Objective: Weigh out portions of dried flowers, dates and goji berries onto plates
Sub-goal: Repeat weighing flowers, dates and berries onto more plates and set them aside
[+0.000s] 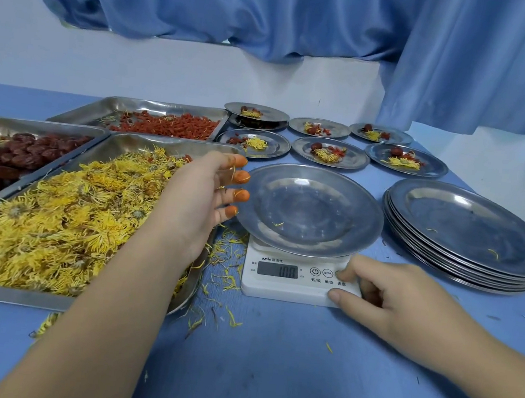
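An empty steel plate (310, 209) sits on a white digital scale (280, 286) whose display shows digits. My left hand (199, 198) hovers between the tray of yellow dried flowers (55, 224) and the plate, fingers spread, tips stained orange, holding nothing. My right hand (387, 298) rests at the scale's right corner, a fingertip on its rightmost button and the thumb on its front edge. Left of the flowers is a tray of dark red dates (7, 156). Behind it stands a tray of goji berries (171, 126).
Several filled small plates (328, 152) line the back of the blue table, one stacked on another (256, 113). A stack of empty plates (466, 235) stands right of the scale. Loose petals (223, 276) lie scattered left of the scale. Blue curtains hang behind.
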Tool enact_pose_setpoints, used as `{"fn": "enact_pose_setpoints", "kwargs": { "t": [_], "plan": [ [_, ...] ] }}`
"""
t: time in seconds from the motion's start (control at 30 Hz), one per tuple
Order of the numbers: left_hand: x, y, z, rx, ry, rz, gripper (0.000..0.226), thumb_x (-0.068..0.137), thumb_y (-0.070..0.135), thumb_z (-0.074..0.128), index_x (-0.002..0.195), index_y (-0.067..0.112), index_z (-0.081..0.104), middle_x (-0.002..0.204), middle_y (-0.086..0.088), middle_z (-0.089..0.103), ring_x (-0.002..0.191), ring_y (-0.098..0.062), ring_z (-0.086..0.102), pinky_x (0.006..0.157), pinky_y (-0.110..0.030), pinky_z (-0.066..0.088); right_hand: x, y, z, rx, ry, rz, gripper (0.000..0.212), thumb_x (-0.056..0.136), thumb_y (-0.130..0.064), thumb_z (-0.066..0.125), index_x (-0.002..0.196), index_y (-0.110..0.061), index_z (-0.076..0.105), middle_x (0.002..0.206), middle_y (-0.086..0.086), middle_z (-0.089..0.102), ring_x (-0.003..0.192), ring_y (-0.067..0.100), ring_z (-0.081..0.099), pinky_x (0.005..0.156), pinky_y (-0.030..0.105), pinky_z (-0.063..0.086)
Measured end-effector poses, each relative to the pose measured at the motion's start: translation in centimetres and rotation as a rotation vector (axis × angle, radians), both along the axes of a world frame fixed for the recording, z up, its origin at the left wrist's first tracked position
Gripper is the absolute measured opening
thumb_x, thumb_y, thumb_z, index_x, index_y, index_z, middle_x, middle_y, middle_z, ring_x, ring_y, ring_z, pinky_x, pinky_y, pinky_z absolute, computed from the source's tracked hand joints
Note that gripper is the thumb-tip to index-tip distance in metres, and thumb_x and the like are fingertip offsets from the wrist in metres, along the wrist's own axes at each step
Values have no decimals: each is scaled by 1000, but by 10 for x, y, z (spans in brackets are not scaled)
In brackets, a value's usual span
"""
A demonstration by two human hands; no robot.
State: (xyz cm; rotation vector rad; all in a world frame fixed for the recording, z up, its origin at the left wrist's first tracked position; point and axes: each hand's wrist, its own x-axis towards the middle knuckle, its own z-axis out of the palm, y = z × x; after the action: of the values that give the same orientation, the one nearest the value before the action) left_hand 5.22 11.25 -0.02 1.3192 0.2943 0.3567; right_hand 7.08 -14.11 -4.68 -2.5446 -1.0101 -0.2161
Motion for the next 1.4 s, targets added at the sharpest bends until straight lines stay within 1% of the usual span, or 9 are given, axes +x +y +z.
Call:
{"fn": "enact_pose_setpoints", "kwargs": {
  "t": [0.13,0.2,0.33,0.53,0.77,0.9,1.1,1.3,1.4],
  "plan": [
    [1,-7,12,93,66,43,15,97,17,47,103,12,60,79,0,57,61,-15,50,57,-25,34,1,-6,4,95,-90,10,19,86,-41,63,73,-28,64,54,-8,51,56,9,48,55,28,44],
    [-2,-10,15,102,48,17,17,98,15,47,107,11,60,79,-2,57,61,-17,48,55,-25,31,2,0,10,237,-189,4,35,87,-27,64,56,-17,51,49,-5,42,51,9,40,50,17,34],
    [-7,-15,15,99,-4,-81,14,96,14,48,97,11,62,75,-3,58,55,-17,48,53,-27,29,1,34,36,500,-318,-69,45,82,-20,60,53,-17,26,46,-3,28,51,13,31,49,16,26],
    [-11,-15,5,358,-53,-148,16,95,19,53,92,19,69,82,2,67,66,-13,60,51,-18,41,0,51,23,404,-499,-72,43,87,-22,50,53,-19,23,47,-5,24,43,18,28,42,34,32],
    [-20,23,34,319,-38,-173,18,90,30,57,98,21,71,82,6,72,69,-12,66,60,-25,46,-1,43,16,400,-350,-27,47,83,-28,53,48,-15,25,43,-6,22,40,17,28,46,31,31],
    [-29,71,55,668,49,2,18,96,34,52,98,28,69,78,13,72,75,-12,69,72,-36,53,0,48,18,388,-353,9,47,80,-24,57,53,-25,19,44,-11,18,42,11,23,46,30,30],
    [-55,121,70,1310,363,-105,13,92,46,55,87,38,65,84,19,67,70,6,63,64,-19,39,0,50,16,346,-373,60,47,81,-25,58,53,-24,20,46,-9,19,43,10,23,46,31,30],
    [-76,130,48,1524,491,-193,21,82,48,69,99,38,64,96,17,62,85,4,57,66,-17,40,-3,51,17,347,-351,73,46,81,-26,57,54,-24,20,45,-9,20,43,9,23,46,31,29],
    [-77,128,31,1635,545,-258,39,78,51,73,112,35,62,110,14,58,100,-5,55,85,-29,47,-4,50,16,354,-330,66,53,86,-21,63,54,-23,20,45,-9,21,43,11,23,46,32,29]
  ]
}}
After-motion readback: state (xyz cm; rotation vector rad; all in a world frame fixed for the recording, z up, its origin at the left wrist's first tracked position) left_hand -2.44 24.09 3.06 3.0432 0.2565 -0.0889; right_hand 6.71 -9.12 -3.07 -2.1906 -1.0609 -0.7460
